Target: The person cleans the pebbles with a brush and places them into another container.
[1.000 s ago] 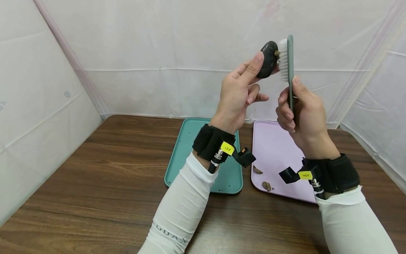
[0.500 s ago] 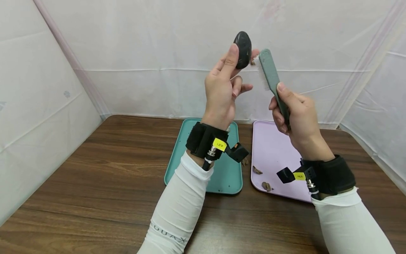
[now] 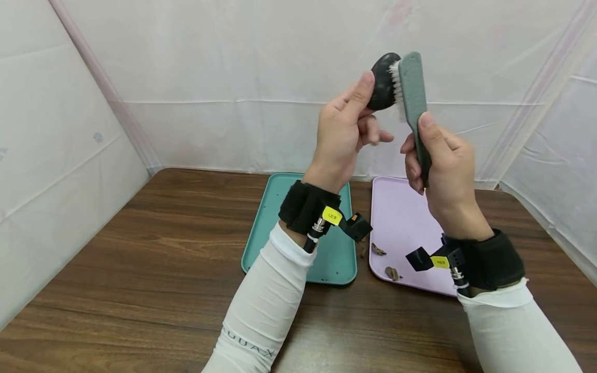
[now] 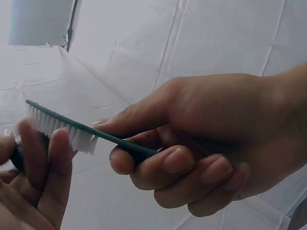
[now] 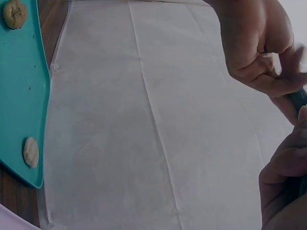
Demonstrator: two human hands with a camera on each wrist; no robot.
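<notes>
The left hand point(image 3: 345, 129) pinches a smooth, dark oval stone point(image 3: 383, 82) at its fingertips, raised at twelve o'clock. The right hand point(image 3: 440, 166) curls around the slim grey-green handle of a brush point(image 3: 412, 98), its white bristles pressed against the stone. "AQUA-X" runs along the left white sleeve point(image 3: 261, 316). Below, a teal tray point(image 3: 275, 217) and a lilac tray point(image 3: 406, 223) lie on the wood-grain table point(image 3: 140, 269), white sheeting point(image 3: 210, 77) behind.

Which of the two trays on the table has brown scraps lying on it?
The lilac tray, on the right under the right hand; scraps lie near its front edge. The teal tray beside it shows none.
</notes>
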